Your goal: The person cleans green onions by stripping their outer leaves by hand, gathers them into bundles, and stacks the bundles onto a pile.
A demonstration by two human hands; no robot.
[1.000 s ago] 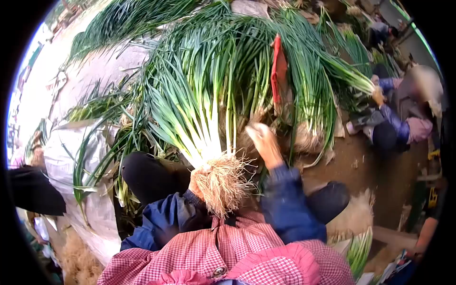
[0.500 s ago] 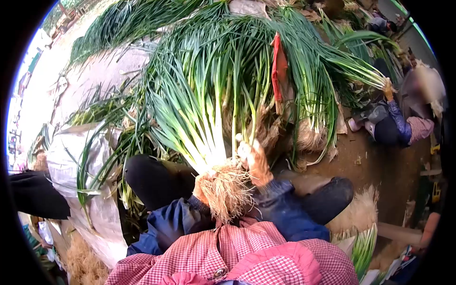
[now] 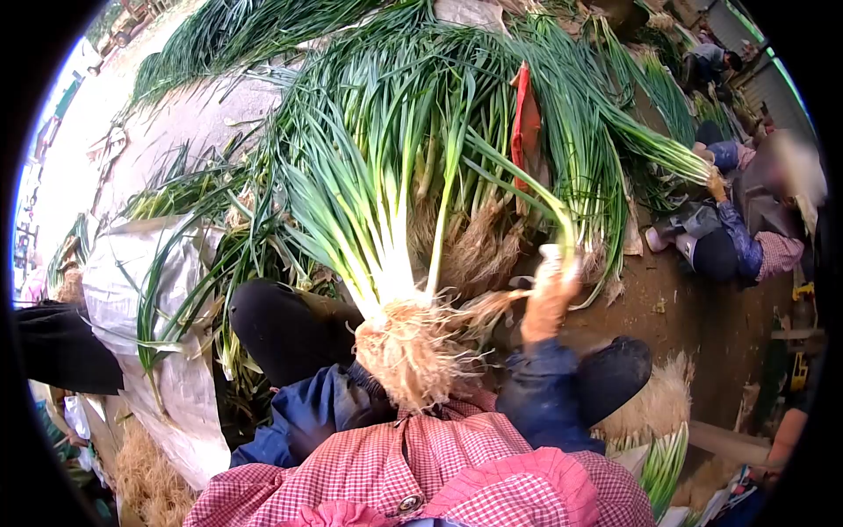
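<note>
A bunch of green garlic (image 3: 386, 272), with white stems and long flat leaves, leans away from me above my lap. Its tangled pale roots (image 3: 413, 356) hang toward my chest and cover most of my left hand. The left sleeve (image 3: 338, 400) ends behind those roots, where the bunch is gripped low. Off to the right, my right hand (image 3: 551, 290) is closed around a loose stalk (image 3: 564, 230), its leaves bending up and left. This hand is smeared by motion and apart from the bunch. Stringy roots (image 3: 496, 305) stretch between the hand and the bunch.
More green garlic lies in a heap (image 3: 378, 97) ahead, with a red strip (image 3: 525, 123) standing among it. Pale sheeting (image 3: 132, 272) is at left. A co-worker (image 3: 746, 228) at right holds another bunch. Rooted stalks (image 3: 663, 439) lie beside my right knee (image 3: 615, 373).
My right hand has moved right, away from the bunch, taking a stalk with it. The bunch stays in place, its roots now covering more of my left hand.
</note>
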